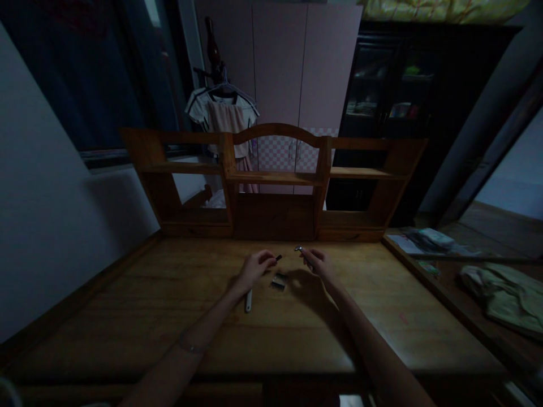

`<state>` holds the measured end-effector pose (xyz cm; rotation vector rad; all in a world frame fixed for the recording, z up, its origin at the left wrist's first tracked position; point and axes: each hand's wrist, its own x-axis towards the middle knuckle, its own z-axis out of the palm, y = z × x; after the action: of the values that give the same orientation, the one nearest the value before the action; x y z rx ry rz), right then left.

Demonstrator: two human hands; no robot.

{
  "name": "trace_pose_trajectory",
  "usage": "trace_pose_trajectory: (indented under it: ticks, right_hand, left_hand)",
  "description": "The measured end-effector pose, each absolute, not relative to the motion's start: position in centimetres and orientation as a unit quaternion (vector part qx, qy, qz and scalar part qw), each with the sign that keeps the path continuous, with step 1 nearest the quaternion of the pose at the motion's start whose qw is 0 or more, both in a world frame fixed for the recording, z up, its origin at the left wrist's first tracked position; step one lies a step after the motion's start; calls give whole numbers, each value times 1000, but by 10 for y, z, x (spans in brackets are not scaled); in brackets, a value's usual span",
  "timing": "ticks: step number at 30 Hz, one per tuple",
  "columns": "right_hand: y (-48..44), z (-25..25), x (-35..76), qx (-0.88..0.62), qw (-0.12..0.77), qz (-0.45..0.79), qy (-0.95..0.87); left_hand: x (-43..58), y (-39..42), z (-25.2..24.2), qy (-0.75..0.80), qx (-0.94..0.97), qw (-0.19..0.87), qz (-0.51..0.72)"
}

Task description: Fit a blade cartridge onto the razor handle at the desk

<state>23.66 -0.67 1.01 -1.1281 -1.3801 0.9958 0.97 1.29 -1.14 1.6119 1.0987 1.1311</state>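
Note:
My left hand [258, 267] is closed, pinching a small black piece [279, 258] between thumb and fingertips above the table. Opposite it, my right hand [317, 262] grips a slim hand tool by its dark handle; the shiny metal head [298, 248] points toward the left hand. The tool's exact kind is too small to make out. Between and below the hands lies a small shallow case [279, 281] with dark parts in it. A pale, flat handle [248, 301] with a hole at its end lies under my left wrist, its other end hidden.
The hands are over a wooden tabletop [186, 316]. A wooden shelf unit [275, 180] stands along its back edge. A raised wooden rail [441, 294] borders the right side, with folded cloth [504, 294] beyond it. A wall [63, 226] is at the left.

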Motion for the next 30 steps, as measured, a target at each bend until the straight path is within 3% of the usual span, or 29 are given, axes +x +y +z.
trace_pose_trajectory:
  ticks: [4, 12, 30]
  right_hand:
    - [-5, 8, 243, -482, 536, 394, -570]
    - [-2, 9, 250, -479, 551, 385, -565]
    - [-1, 9, 250, -453, 549, 390, -584]
  left_hand:
    - [7, 0, 7, 391, 796, 279, 368]
    - [13, 1, 24, 333, 904, 150, 224]
    - [43, 59, 6, 442, 871, 190, 97]
